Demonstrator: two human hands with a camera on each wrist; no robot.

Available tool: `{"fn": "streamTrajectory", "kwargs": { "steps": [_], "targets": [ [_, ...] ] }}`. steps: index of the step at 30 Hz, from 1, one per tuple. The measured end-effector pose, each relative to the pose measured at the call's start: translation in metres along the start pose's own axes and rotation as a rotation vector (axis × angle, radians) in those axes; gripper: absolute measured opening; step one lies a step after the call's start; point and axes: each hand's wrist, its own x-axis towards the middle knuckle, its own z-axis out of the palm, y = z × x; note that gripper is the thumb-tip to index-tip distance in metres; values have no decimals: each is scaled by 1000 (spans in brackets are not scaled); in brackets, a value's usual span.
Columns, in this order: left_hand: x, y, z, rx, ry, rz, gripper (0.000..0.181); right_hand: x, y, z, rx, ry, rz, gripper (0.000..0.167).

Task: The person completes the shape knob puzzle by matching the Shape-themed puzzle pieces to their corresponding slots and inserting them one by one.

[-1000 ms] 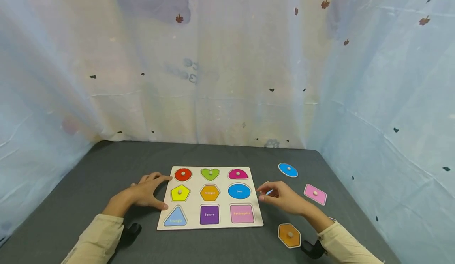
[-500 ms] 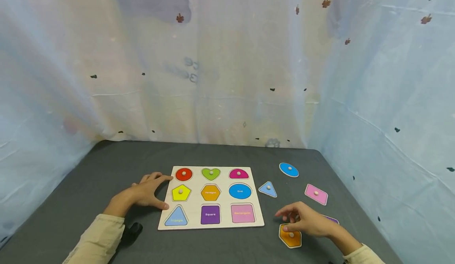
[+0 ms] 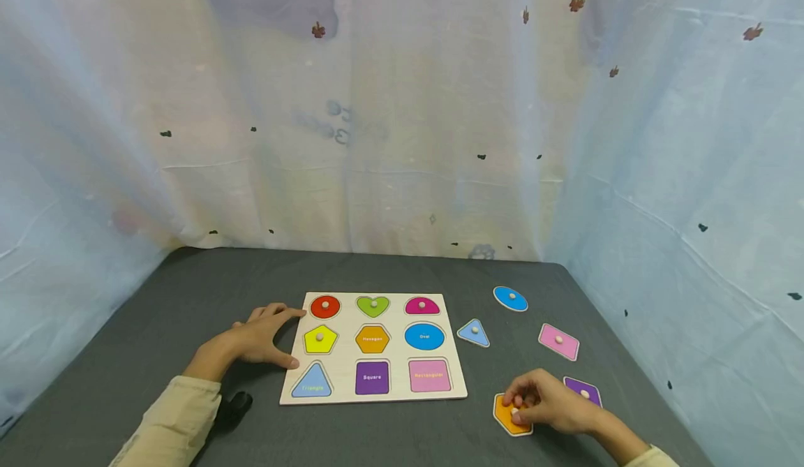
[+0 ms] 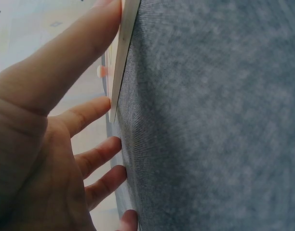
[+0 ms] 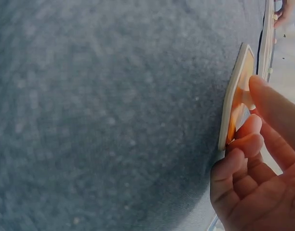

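A white wooden puzzle board lies on the dark grey tabletop. My left hand rests at its left side, fingers spread, with thumb and index finger touching the edge. At the right, my right hand pinches the small knob of the orange hexagon piece between thumb and fingers. That hexagon piece appears flat on the cloth in the right wrist view. Fitted in the board are knobbed pieces: a red circle, green heart, magenta half-circle and yellow pentagon.
Right of the board lie a light blue triangle piece, a blue oval piece, a pink rectangle piece and a purple square piece, partly behind the right hand. Patterned curtains stand at the back and sides.
My right hand has moved from the triangle piece, toward me and right, to the orange hexagon piece and taken its knob. The triangle lies beside the board. My left hand stays put.
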Motion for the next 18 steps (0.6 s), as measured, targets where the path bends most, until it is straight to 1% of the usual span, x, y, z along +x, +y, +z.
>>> {"fn": "streamTrajectory", "kwargs": {
  "steps": [3,7,14,18],
  "targets": [
    [-2,-2,-1,-5,6,9,104,1,0,0,-8,0,-16,15],
    [-1,-2,1,-13,10,18,104,-2,1,-1,10,-3,-21,14],
    [-1,-4,1,-1,11,14,104,-3,1,1,19,2,-27,9],
    [-2,-3,1,-3,8,19,104,-3,0,1,6,18,-41,3]
  ]
}}
